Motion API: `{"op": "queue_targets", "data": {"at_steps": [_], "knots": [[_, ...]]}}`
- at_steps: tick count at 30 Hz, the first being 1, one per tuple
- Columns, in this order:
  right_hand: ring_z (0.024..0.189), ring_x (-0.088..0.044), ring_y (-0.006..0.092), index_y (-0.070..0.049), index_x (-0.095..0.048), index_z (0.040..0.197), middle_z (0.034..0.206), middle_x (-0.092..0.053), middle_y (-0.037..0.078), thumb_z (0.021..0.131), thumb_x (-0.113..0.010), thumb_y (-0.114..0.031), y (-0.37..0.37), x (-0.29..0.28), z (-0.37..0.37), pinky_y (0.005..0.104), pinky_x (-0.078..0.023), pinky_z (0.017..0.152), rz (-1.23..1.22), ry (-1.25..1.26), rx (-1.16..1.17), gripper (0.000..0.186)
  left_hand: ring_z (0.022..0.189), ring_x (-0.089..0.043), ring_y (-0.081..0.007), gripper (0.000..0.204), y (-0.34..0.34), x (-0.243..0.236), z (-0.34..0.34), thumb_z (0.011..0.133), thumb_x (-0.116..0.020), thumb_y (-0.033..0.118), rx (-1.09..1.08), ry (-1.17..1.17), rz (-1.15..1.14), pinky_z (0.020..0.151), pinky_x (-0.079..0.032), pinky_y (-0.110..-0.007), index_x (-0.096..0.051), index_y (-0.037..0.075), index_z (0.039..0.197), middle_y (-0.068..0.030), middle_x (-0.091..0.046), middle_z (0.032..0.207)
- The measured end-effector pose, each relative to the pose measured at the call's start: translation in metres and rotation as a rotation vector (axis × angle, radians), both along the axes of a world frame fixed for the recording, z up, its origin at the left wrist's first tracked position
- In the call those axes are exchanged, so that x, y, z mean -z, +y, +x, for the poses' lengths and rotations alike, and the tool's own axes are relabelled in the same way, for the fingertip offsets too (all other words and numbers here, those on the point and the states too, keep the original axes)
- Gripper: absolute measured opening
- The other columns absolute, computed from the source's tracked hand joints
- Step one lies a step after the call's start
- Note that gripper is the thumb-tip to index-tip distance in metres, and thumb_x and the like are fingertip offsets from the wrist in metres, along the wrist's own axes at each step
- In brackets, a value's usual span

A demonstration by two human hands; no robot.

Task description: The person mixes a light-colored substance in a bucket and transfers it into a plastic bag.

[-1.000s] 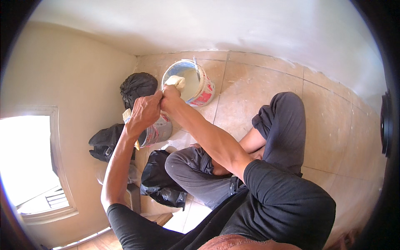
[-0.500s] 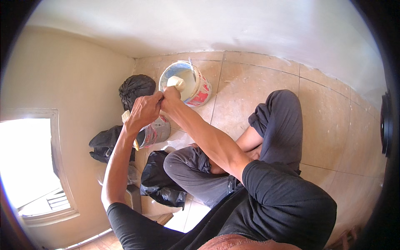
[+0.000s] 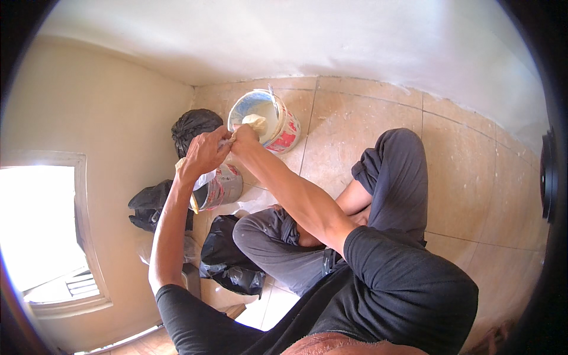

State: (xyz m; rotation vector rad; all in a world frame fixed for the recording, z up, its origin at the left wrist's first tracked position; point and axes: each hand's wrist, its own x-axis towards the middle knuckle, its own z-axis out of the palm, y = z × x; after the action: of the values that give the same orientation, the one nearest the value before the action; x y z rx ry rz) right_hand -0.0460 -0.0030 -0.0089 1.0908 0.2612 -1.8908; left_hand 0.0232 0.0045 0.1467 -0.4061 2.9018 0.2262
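Your L hand point(image 3: 204, 152) and R hand point(image 3: 244, 138) are nearly together, approx 10 o'clock of center, L arm bent up from 7, R arm reaching across from 5. R fingers are curled tight round the neck of the cream bundle point(image 3: 255, 122), which sits at 1 o'clock of that fist, over the mouth of the white bucket point(image 3: 290, 136); can't tell if it touches anything inside. L fingers are closed too, pinching pale film point(image 3: 205, 180) that hangs to abt 6 o'clock of them; exact fingertip grip is too small to read. Bucket rim is just beyond your R knuckles, w/ a tool point(image 3: 273, 100) leaning at its 1 o'clock. Tight on L: black bag point(image 3: 195, 125) just beside L hand at 11, grey bucket point(image 3: 228, 188) at 5, brush point(image 3: 194, 205) handle poking out by your L wrist, window wall point(image 3: 127, 118) at 9. Far wall point(image 3: 307, 41) is at 12. Most room is R: open tile floor point(image 3: 367, 106) from 2 to 3 o'clock, above your R knee point(image 3: 408, 145).
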Motion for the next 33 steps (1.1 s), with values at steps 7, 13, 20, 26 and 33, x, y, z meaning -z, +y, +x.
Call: {"op": "queue_targets", "data": {"at_steps": [7, 13, 20, 26, 33], "knots": [[0.08, -0.065, 0.0316, 0.001, -0.055, 0.111, 0.093, -0.062, 0.014, 0.089, -0.062, -0.028, 0.038, -0.012, -0.011, 0.0457, -0.059, 0.072, -0.27, 0.205, -0.219, 0.037, 0.084, -0.066, -0.0395, 0.028, -0.022, 0.006, -0.009, 0.085, -0.068, 0.031, -0.09, 0.1, -0.013, 0.075, -0.05, -0.047, -0.069, 0.005, 0.096, -0.02, -0.069, 0.085], [0.079, -0.065, 0.0334, 0.002, -0.058, 0.105, 0.091, -0.063, 0.019, 0.093, -0.048, -0.055, 0.092, -0.053, -0.02, 0.0455, -0.06, 0.078, -0.381, 0.228, -0.307, 0.059, 0.084, -0.066, -0.037, 0.032, -0.024, -0.001, -0.025, 0.084, -0.069, 0.035, -0.198, 0.227, -0.024, 0.076, -0.05, -0.045, -0.07, 0.005, 0.094, -0.0196, -0.069, 0.083], [0.095, -0.062, 0.0327, 0.002, -0.056, 0.117, 0.102, -0.062, 0.019, 0.078, -0.071, -0.027, 0.111, -0.05, -0.041, 0.0468, -0.05, 0.077, 0.644, 2.005, -0.052, 0.051, 0.076, -0.066, -0.0313, 0.034, -0.023, 0.007, -0.036, 0.085, -0.068, 0.036, -0.267, 0.347, 0.068, 0.071, -0.05, -0.042, -0.071, 0.003, 0.09, -0.0174, -0.069, 0.079], [0.092, -0.065, 0.0415, -0.006, -0.068, 0.103, 0.094, -0.069, 0.022, 0.075, -0.072, -0.018, 0.067, -0.044, -0.061, 0.0495, -0.052, 0.079, 0.582, 2.365, -0.349, 0.03, 0.068, -0.066, -0.0294, 0.026, -0.029, 0.019, -0.038, 0.087, -0.065, 0.023, -0.205, 0.495, 0.209, 0.067, -0.05, -0.04, -0.068, -0.002, 0.091, -0.0185, -0.068, 0.075], [0.09, -0.063, 0.0424, -0.004, -0.067, 0.09, 0.088, -0.066, 0.023, 0.083, -0.065, -0.013, 0.056, -0.028, -0.088, 0.0529, -0.049, 0.078, 0.54, 2.699, -0.366, 0.012, 0.082, -0.07, -0.0339, 0.024, -0.024, 0.038, -0.03, 0.087, -0.066, 0.019, -0.311, 0.617, 0.202, 0.074, -0.053, -0.041, -0.067, -0.002, 0.098, -0.0208, -0.071, 0.088]]}}
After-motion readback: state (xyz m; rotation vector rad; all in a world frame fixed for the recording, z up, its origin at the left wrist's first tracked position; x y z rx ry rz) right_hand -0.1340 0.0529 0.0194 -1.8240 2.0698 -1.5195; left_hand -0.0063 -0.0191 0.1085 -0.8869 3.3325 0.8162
